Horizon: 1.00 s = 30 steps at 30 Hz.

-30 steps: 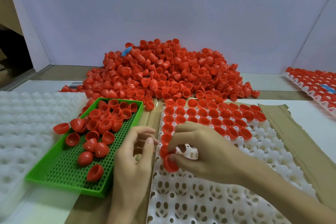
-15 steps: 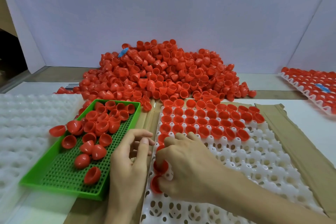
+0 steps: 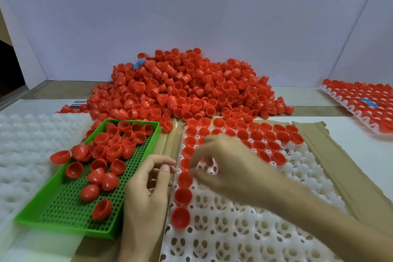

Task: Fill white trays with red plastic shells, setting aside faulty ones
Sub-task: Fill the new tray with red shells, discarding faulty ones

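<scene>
A white tray [image 3: 234,229] with round pockets lies in front of me. Red shells [image 3: 244,134] fill its far rows, and a column of them [image 3: 183,195] runs down its left edge. My right hand [image 3: 225,161] hovers blurred over the tray's upper left, its fingers loosely curled with nothing visible in them. On the cardboard between the trays rests my left hand [image 3: 148,193], relaxed and holding nothing. A green perforated tray [image 3: 63,215] at the left holds several loose shells. Behind both trays is a big pile of red shells [image 3: 180,91].
A stack of unfilled white trays [image 3: 25,144] lies at the far left. A filled tray [image 3: 361,100] sits at the back right. Brown cardboard [image 3: 340,172] lies under the tray in front of me. White walls close the back, and a blue scrap [image 3: 139,63] sits in the pile.
My right hand set shells into the left column going down, then lifted away toward the far rows. Three more shells now sit below it. The left hand has barely moved.
</scene>
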Tool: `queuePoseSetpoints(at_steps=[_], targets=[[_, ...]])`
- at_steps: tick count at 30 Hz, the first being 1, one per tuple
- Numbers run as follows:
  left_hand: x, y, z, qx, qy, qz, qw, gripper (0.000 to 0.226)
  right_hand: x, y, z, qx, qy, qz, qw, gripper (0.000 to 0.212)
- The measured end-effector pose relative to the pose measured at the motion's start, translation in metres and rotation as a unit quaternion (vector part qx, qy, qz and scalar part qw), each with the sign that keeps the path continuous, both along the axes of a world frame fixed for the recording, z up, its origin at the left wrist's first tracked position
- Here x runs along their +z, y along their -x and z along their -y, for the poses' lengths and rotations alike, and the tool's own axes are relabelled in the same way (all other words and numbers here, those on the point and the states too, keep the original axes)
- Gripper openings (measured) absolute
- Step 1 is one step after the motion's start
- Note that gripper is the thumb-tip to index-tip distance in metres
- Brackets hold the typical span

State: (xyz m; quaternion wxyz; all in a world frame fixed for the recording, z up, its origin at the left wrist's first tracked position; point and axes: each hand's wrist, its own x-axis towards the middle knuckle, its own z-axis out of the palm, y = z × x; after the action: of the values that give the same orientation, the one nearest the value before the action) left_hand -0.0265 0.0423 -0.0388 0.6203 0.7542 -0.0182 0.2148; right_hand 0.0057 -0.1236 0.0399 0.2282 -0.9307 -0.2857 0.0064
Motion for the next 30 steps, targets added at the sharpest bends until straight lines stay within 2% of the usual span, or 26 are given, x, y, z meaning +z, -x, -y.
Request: queuePoseSetpoints(at_steps=[3, 5, 7, 9, 11, 13, 16, 18, 20, 23, 27, 30], targets=[[0.000, 0.000, 0.000, 0.003, -0.002, 0.000, 1.000, 0.018, 0.008, -0.053, 0.027, -0.093, -0.060, 0.060, 0.992, 0.010], [0.000, 0.000, 0.000, 0.004, -0.006, -0.003, 1.000, 0.018, 0.007, -0.097, 0.051, -0.170, -0.078, 0.093, 0.978, 0.011], [0.000, 0.000, 0.001, 0.004, -0.011, -0.008, 1.000, 0.019, 0.003, -0.138, 0.074, -0.238, -0.068, 0.096, 0.964, 0.012], [-0.001, -0.001, 0.001, 0.007, -0.013, -0.011, 1.000, 0.019, -0.004, -0.171, 0.089, -0.278, -0.025, 0.058, 0.958, 0.019], [-0.002, -0.002, 0.001, 0.011, -0.013, -0.012, 1.000, 0.019, -0.011, -0.192, 0.095, -0.275, 0.036, -0.015, 0.961, 0.027], [-0.004, -0.003, 0.000, 0.013, -0.012, -0.008, 1.000, 0.020, -0.019, -0.202, 0.095, -0.258, 0.079, -0.067, 0.961, 0.027], [-0.004, -0.004, 0.000, 0.013, -0.010, -0.007, 1.000, 0.020, -0.030, -0.209, 0.091, -0.271, 0.049, -0.047, 0.960, 0.016], [-0.004, -0.005, 0.000, 0.012, -0.011, -0.008, 1.000, 0.020, -0.032, -0.208, 0.089, -0.278, 0.037, -0.044, 0.959, 0.020], [-0.004, -0.005, 0.000, 0.012, -0.014, -0.009, 1.000, 0.020, -0.034, -0.205, 0.088, -0.270, 0.059, -0.069, 0.959, 0.027], [-0.004, -0.004, 0.001, 0.009, -0.010, -0.006, 1.000, 0.020, -0.038, -0.202, 0.090, -0.275, 0.074, -0.055, 0.957, 0.019], [-0.004, -0.003, 0.000, 0.006, 0.000, -0.006, 1.000, 0.019, -0.020, -0.187, 0.087, -0.278, -0.039, 0.049, 0.959, 0.015], [-0.003, -0.002, 0.000, 0.004, -0.007, -0.003, 1.000, 0.018, 0.000, -0.152, 0.075, -0.189, -0.121, 0.076, 0.972, 0.014]])
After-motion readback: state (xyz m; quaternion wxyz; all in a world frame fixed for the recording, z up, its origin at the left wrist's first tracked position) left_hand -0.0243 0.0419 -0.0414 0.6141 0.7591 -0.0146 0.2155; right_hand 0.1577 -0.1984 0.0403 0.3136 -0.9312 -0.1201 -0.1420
